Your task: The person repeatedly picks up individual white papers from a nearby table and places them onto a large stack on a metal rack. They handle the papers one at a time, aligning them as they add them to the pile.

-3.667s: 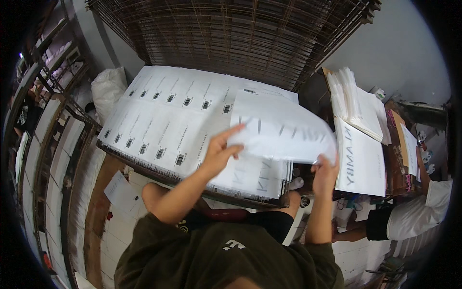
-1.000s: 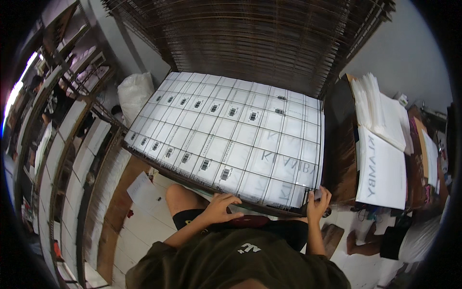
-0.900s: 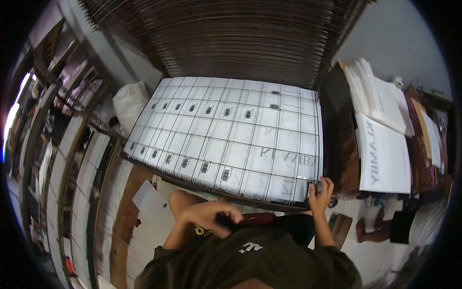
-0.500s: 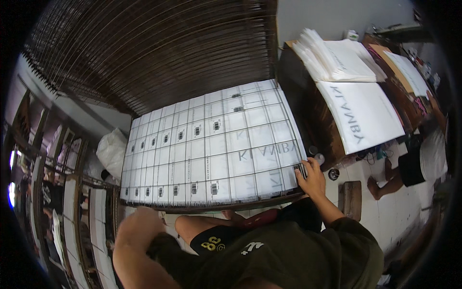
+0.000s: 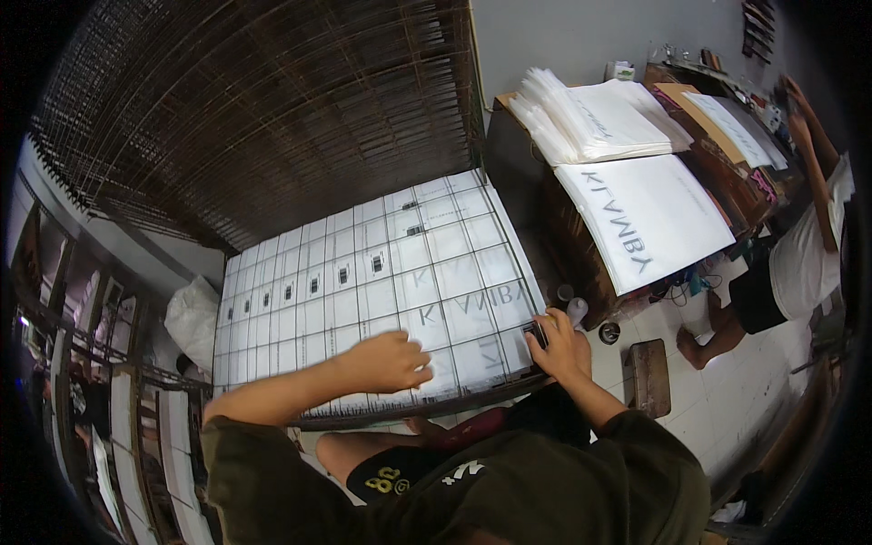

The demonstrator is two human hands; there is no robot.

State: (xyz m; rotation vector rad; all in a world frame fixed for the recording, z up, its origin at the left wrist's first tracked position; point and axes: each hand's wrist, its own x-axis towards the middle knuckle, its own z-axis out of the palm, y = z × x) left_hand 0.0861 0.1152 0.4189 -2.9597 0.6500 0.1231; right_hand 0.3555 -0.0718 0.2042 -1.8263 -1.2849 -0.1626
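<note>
Before me lies a wire drying rack, its shelf spread with overlapping white printed sheets. Dark wires cross them in a grid; whether above or below the sheets I cannot tell. My left hand hovers low over the near side of the shelf, fingers curled, palm hidden. At the near right corner, my right hand is bent round a small dark thing at the shelf's edge, thumb and fingers on either side of it. What that thing is does not show clearly.
Raised wire shelves tilt up behind. On the right, a wooden table carries a white sheet stack and a lettered sheet. A wooden stool and another person are farther right. A white plastic bag is left.
My left hand has swung from beside my body out to the right over the sheets, fingers now curled. My right hand stays at the rack's corner. The view has shifted slightly.
</note>
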